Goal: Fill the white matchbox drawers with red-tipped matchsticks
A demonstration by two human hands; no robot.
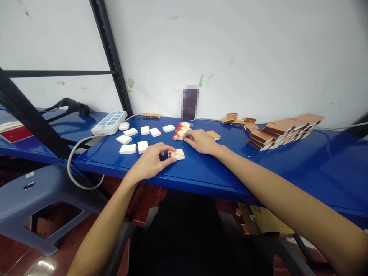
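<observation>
My left hand [153,161] rests on the blue table [287,165], its fingers pinched on a small white tray of red-tipped matches [176,154]. My right hand [201,141] lies just behind it, fingers curled at the near edge of a loose pile of matches [181,129]; whether they hold any match is hidden. A brown matchbox sleeve [214,134] lies right beside the right hand. Several empty white trays [135,140] are scattered to the left of both hands.
A heap of brown matchboxes [283,131] sits at the right, more sleeves [238,120] by the wall. A white power strip [109,122] with its cable, a phone [190,103] leaning on the wall, a black shelf post [110,53] and a grey stool [34,207] at the left.
</observation>
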